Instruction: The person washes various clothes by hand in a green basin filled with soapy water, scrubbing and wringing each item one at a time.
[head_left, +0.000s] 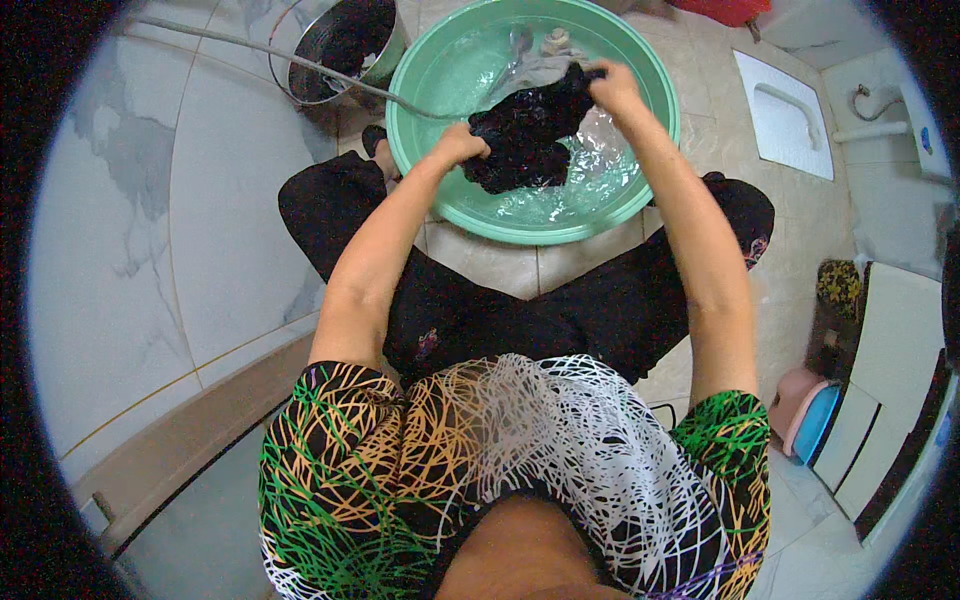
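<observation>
Between my two hands a wet black cloth garment (525, 127) is spread in a large round green plastic tub (532, 236) of water. My left hand (459, 147) grips the garment's lower left edge. Its upper right corner is pinched in my right hand (613, 84). Behind the garment, a grey cloth (536, 73) lies partly in the water. A grey hose (300, 61) runs over the tub's left rim, and its end is hidden by the garment. Which kind of garment it is, I cannot tell.
A metal bucket (388, 60) with dark cloth inside stands left of the tub, near the marbled wall. A white squat toilet (787, 112) is set in the tiled floor at the right. Farther down that side are pink (799, 405) and blue basins (821, 424). My knees flank the tub.
</observation>
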